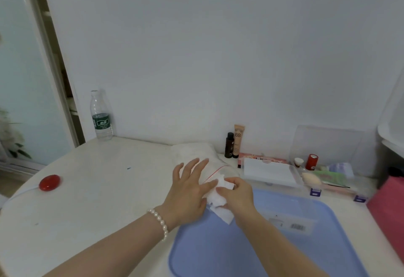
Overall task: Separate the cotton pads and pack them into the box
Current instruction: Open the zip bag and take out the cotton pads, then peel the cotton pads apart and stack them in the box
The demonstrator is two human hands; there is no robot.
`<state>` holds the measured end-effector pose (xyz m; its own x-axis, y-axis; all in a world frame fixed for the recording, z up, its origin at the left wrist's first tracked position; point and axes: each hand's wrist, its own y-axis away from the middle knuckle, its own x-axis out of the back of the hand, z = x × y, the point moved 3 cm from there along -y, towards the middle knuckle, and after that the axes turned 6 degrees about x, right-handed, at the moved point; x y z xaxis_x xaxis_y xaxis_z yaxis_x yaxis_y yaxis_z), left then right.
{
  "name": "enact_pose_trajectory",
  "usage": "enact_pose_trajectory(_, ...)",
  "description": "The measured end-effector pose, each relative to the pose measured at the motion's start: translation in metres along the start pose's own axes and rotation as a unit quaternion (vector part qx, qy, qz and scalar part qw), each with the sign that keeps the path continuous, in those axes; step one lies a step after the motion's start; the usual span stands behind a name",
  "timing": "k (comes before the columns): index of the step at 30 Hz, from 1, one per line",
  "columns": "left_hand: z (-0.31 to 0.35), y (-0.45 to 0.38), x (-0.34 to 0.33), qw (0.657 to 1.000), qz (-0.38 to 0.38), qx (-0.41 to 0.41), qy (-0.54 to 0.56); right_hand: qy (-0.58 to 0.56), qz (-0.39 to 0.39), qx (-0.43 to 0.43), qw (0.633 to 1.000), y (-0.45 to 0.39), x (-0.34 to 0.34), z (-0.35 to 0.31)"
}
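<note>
I see a white surface (pixel 98 189) against a pale wall, a water bottle (pixel 101 116) at upper left. At centre my left hand (pixel 188 191) lies flat, fingers spread, on a clear bag (pixel 215 172) (red-striped); my right hand (pixel 237 194) pinches white cotton pads (pixel 218 200) above the blue box lid (pixel 262 244).

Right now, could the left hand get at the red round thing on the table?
Probably yes: the left hand rests open on the bag, and only bare table separates it from the red button.
</note>
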<state>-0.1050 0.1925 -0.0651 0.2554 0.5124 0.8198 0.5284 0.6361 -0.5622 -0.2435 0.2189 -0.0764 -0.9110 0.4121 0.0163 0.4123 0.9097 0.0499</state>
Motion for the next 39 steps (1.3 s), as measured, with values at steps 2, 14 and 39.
enact_pose_trajectory(2, 0.001, -0.002, -0.004, 0.998, -0.046, 0.019, -0.024, 0.024, -0.019, -0.005, 1.000, 0.002, 0.000, 0.000)
enact_pose_trajectory(14, 0.001, -0.003, -0.002, 0.995, 0.011, 0.036, -0.097, 0.026, -0.037, -0.022, 0.999, 0.017, 0.017, -0.012)
enact_pose_trajectory(39, 0.036, 0.009, 0.034, 0.833, -0.011, 0.165, 0.528, -0.274, -0.097, 0.004, 0.957, 0.031, 0.056, -0.019)
